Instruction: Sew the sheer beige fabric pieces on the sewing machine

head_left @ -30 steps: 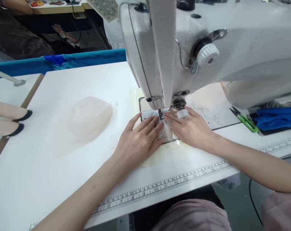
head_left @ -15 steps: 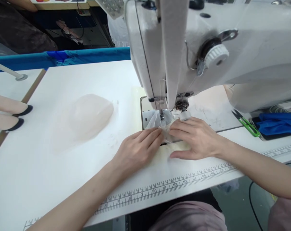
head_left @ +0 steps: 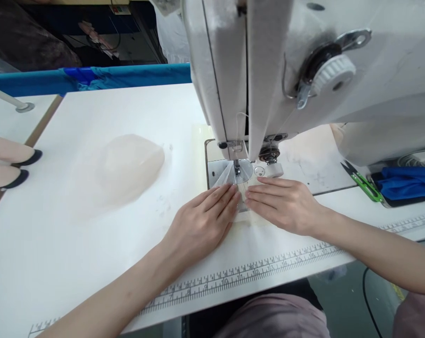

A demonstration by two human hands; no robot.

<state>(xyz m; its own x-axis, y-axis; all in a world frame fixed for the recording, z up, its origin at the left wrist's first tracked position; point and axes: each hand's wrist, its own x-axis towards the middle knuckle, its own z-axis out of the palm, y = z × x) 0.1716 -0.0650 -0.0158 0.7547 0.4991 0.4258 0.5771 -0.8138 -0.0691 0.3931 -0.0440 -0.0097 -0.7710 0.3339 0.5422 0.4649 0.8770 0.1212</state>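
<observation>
A piece of sheer white fabric (head_left: pixel 226 175) lies under the presser foot (head_left: pixel 237 167) of the sewing machine (head_left: pixel 219 70), partly hidden by my fingers. My left hand (head_left: pixel 203 218) lies flat on it just in front of the foot, fingers stretched and close together. Facing it from the other side, my right hand (head_left: pixel 286 204) is also flat, with its fingertips at the fabric's right side and a narrow gap between the two hands. Both hands rest over the front of the metal needle plate (head_left: pixel 216 169).
A sheer beige cloth piece (head_left: pixel 133 169) lies on the white table (head_left: pixel 93 263) at left. Two pale, dark-tipped padded shapes (head_left: pixel 11 159) reach in from the left edge. Green-handled thread snips (head_left: pixel 365 185) lie by a blue cloth (head_left: pixel 409 183). A printed ruler (head_left: pixel 226 281) follows the front edge.
My right hand has flattened, its thumb no longer spread out toward me. The left hand has stayed almost in place. The view has shifted slightly, bringing the machine head closer.
</observation>
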